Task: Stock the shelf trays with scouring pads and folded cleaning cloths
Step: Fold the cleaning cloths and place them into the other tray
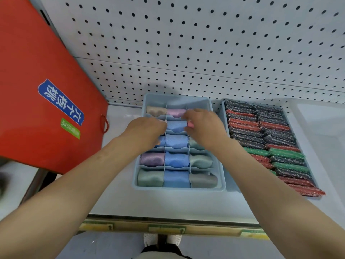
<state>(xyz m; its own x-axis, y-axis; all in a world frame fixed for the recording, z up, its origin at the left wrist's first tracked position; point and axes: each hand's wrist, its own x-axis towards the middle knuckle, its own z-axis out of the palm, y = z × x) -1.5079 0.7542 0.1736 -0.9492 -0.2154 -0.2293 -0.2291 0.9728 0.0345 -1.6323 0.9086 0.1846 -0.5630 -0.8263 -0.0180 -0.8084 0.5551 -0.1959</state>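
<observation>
The right hand (202, 126) pinches a pink folded cloth (190, 124) over the divided blue tray (178, 188). The left hand (144, 130) curls into a left compartment; what it holds is hidden. Glittery scouring pads (261, 135) fill the neighbouring tray (222, 113) on the shelf (168, 202).

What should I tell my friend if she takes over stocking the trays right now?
Left hand: fingers down in the divided tray, grip hidden.
Right hand: pinches a pink cloth over the right column.
Done: scouring pad tray looks packed; most cloth cells hold folded cloths.
Left: seat the pink cloth, fill the back row's bare-looking cells.
</observation>
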